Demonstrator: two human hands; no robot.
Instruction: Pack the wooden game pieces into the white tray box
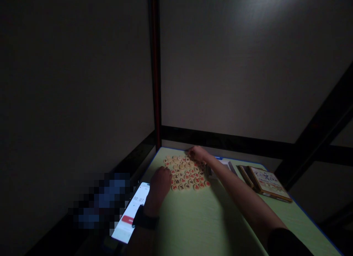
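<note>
Many round, pale xiangqi pieces point(187, 175) lie close together on the green tabletop point(190, 219), some showing red or black characters and some blank. My left hand point(161, 178) rests at the left edge of the pieces, its fingers curled and partly hidden behind the back of the hand. At the far edge of the pieces is my right hand point(197, 153), its fingers bent down close together. Whatever may be between those fingertips is too small and dark to make out.
A lit phone point(131, 215) showing a timer lies left of my left wrist. Partly behind my right forearm is an open, shallow box point(230, 167). Flat boxes point(270, 184) are stacked at the right. Walls stand behind and left of the table.
</note>
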